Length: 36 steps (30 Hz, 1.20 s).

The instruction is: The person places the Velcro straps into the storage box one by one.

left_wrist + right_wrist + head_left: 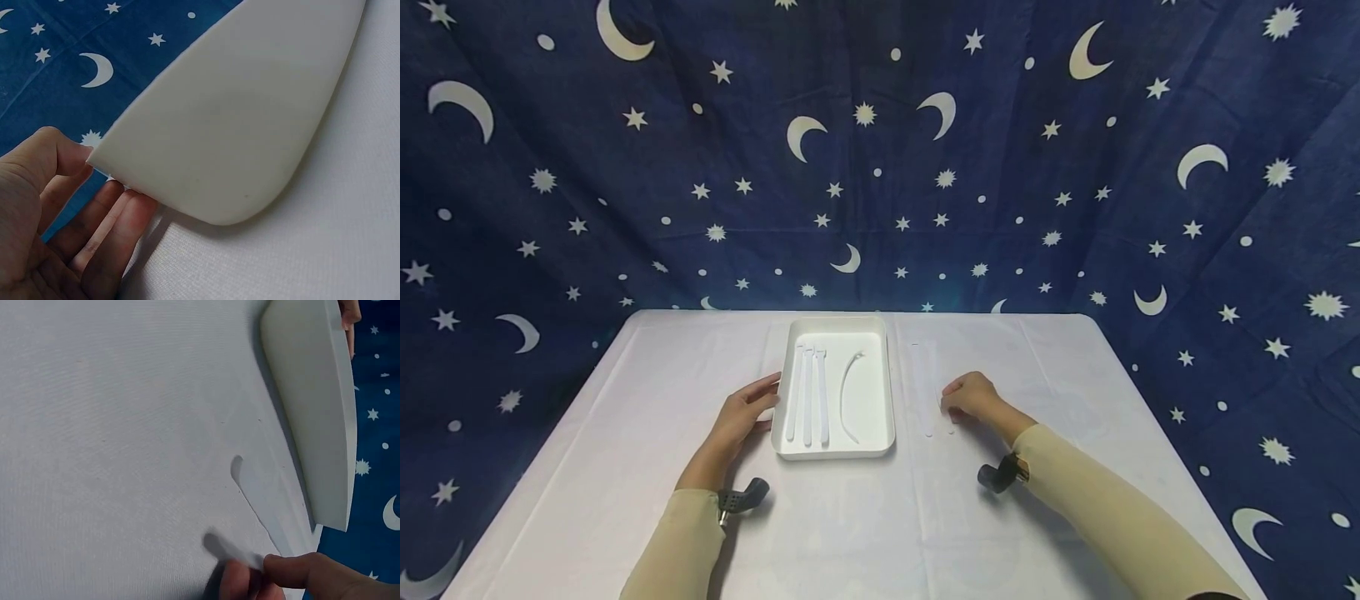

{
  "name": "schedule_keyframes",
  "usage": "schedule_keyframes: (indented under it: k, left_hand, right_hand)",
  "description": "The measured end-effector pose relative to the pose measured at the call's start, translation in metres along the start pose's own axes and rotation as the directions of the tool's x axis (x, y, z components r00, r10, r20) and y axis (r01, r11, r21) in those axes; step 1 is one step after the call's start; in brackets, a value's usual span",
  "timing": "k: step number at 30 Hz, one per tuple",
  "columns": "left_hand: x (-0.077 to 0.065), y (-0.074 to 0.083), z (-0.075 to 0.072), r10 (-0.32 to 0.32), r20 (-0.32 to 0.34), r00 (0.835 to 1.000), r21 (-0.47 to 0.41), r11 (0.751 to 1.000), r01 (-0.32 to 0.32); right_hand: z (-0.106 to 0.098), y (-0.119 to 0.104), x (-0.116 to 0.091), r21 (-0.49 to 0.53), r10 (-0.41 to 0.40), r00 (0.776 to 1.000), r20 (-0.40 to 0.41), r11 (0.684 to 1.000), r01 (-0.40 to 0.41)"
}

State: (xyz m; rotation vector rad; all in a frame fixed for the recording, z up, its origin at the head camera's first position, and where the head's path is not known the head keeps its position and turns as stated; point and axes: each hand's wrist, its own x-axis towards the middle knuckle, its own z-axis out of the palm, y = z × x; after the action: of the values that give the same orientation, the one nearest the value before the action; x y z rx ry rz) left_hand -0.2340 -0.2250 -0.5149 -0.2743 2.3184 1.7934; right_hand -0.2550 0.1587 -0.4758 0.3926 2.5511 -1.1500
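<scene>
A white tray (871,452) holds three straight white straps (808,396) with small wider heads and one curved strap (844,398). My left hand (747,410) holds the tray's left side; in the left wrist view, thumb and fingers (103,256) meet its edge. To the right of the tray my right hand (976,398) pinches a white strap (219,545) between thumb and fingers. This strap's rounded end sticks out, lifted off the cloth, and its other end is hidden by the hand. Another flat strap (925,392) lies between tray and right hand.
A white cloth (850,525) covers the table. Behind its far edge hangs a dark blue curtain (880,150) with moons and stars. Black wrist cameras (1000,475) sit on both forearms, low over the cloth.
</scene>
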Motion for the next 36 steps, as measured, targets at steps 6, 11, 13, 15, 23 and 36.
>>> schedule_keyframes:
  k: [6, 11, 13, 15, 23, 36]
  left_hand:
    - [0.002, 0.0, 0.0, 0.009, 0.0, 1.0, 0.012, 1.0, -0.009]
    - [0.003, -0.001, -0.001, 0.011, -0.003, 1.0, 0.016, 1.0, -0.011]
    - [0.003, -0.001, -0.001, 0.011, -0.002, 1.0, 0.015, 1.0, -0.011]
    - [0.003, -0.001, 0.0, 0.012, -0.002, 1.0, 0.014, 1.0, -0.012]
    - [0.0, 0.0, 0.0, 0.005, -0.004, 1.0, 0.009, 1.0, -0.005]
    - [-0.001, -0.001, -0.001, 0.024, 0.006, 1.0, -0.003, 1.0, -0.024]
  right_hand:
    - [-0.005, 0.0, 0.004, 0.155, 0.07, 0.992, 0.106, 0.984, -0.087]
    - [-0.009, 0.0, 0.006, 0.278, 0.079, 0.977, 0.197, 0.952, -0.132]
    - [-0.011, -0.001, 0.006, 0.333, 0.077, 0.97, 0.229, 0.931, -0.152]
    - [-0.013, -0.003, 0.004, 0.37, 0.065, 0.965, 0.254, 0.915, -0.159]
    - [-0.02, -0.011, 0.002, 0.384, 0.037, 0.961, 0.275, 0.912, -0.145]
    - [-0.031, -0.02, -0.002, 0.43, 0.029, 0.955, 0.294, 0.889, -0.159]
